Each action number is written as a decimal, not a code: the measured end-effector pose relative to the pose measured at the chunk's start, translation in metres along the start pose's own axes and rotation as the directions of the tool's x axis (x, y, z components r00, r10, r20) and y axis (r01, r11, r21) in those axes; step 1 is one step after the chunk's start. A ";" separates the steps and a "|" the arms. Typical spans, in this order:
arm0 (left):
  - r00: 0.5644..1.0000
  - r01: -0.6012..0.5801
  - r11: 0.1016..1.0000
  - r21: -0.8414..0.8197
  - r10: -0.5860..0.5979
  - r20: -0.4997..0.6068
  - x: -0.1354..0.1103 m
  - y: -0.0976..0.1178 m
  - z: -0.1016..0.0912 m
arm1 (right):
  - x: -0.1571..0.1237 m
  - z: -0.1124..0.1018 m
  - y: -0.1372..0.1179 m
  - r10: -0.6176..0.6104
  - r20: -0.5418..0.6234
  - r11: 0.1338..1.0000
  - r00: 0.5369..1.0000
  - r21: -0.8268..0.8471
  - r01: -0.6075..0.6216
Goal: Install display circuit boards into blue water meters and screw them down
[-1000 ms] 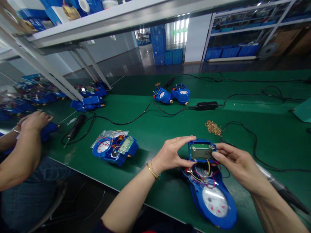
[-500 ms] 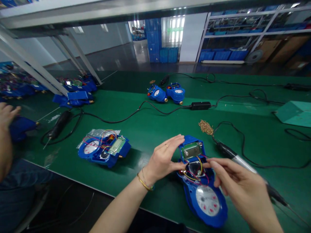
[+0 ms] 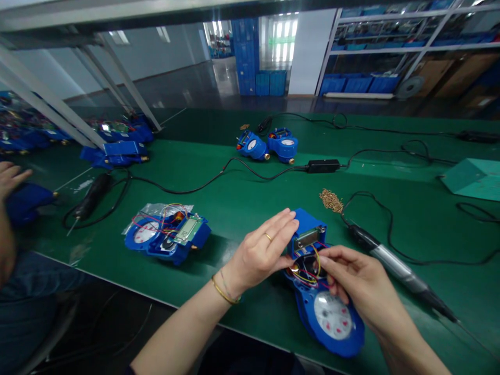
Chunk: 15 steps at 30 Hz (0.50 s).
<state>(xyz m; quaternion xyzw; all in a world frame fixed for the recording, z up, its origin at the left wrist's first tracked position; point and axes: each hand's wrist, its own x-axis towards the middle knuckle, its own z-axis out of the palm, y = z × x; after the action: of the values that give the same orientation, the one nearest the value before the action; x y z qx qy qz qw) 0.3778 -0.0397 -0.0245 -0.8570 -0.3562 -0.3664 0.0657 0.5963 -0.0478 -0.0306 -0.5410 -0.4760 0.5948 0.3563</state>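
Observation:
A blue water meter (image 3: 312,317) with a round white dial lies at the bench's front edge. My left hand (image 3: 260,255) grips its hinged-up blue cover (image 3: 307,221), fingers on the outer side and thumb near the opening. Inside that cover sits a small display board (image 3: 308,238), now at a steep angle. My right hand (image 3: 353,276) is closed at the right rim of the opening, thumb and forefinger pinching thin wires. Yellow and red wires (image 3: 307,279) loop in the housing below; fingertips partly hide them.
Left lies another opened meter (image 3: 167,239) on a plastic bag. An electric screwdriver (image 3: 402,265) rests to the right, near a pile of brass screws (image 3: 331,201). Two meters (image 3: 253,146) stand behind, with cables across the bench. Another person's hand (image 3: 11,179) is far left.
The cover has tipped forward over the housing, so its blue back shows more and the display less. My right hand has shifted left to the wires.

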 end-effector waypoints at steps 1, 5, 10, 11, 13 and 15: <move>1.000 -0.016 1.000 0.015 0.016 0.019 0.001 0.000 -0.002 | -0.001 0.000 0.000 -0.019 -0.007 1.000 1.000 -0.011 0.019; 0.993 -0.083 0.994 0.072 0.077 0.086 0.006 0.000 -0.008 | -0.005 0.004 -0.004 -0.074 0.009 0.996 0.997 -0.050 0.074; 0.981 -0.158 0.981 0.110 0.144 0.129 0.011 0.000 -0.012 | -0.004 0.005 -0.007 -0.021 0.031 0.995 0.999 -0.093 0.024; 0.979 -0.166 0.980 0.112 0.150 0.138 0.012 0.001 -0.013 | -0.003 0.004 -0.006 -0.013 0.052 0.994 0.999 -0.109 0.019; 0.977 -0.172 0.979 0.110 0.155 0.148 0.013 0.001 -0.013 | -0.001 0.004 -0.004 -0.024 0.087 0.986 0.996 -0.160 0.038; 0.975 -0.174 0.979 0.109 0.156 0.155 0.013 0.002 -0.013 | -0.001 0.005 -0.002 -0.125 0.062 0.954 0.990 -0.267 0.137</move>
<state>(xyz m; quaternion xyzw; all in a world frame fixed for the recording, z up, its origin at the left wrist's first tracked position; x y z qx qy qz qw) 0.3774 -0.0386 -0.0060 -0.9025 -0.3091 -0.2738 0.1221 0.5917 -0.0488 -0.0286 -0.5384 -0.5954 0.5113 0.3069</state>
